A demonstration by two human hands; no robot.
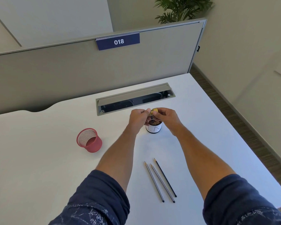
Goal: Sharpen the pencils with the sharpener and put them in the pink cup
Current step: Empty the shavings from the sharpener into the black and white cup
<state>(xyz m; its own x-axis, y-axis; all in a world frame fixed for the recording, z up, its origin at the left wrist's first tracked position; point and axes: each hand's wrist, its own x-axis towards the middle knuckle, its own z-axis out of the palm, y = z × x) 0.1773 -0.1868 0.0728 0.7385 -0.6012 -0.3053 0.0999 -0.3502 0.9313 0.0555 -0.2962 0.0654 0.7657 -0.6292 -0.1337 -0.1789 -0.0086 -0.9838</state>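
1. Three pencils (161, 181) are seen lying on the white desk (39, 159), between the two forearms and nearer the person than the jar (153, 128).
2. They are thin and dark-barrelled; the left two look striped grey, the right one blacker. Each shows a pale wood cone and a dark tip.
3. They are laid side by side, almost parallel, close together but apart. Their long axes run from near right to far left, and all three tips point away from the person, toward the jar.
4. A small yellow sharpener (153, 111) is held above the open jar, pinched between both hands.
5. The left hand (137, 118) is curled, its fingers closed on the left end of the sharpener; whether a pencil is also held there cannot be told.
6. The right hand (166, 117) is curled too, with thumb and fingers gripping the right end.
7. The jar stands upright under the hands; it is dark with a white label, and brown shavings are visible inside.
8. The pink cup (89, 140), a mesh holder, stands upright on the desk to the left, well apart from jar and pencils.
9. Dark blue sleeves (101, 200) are rolled above the forearms.
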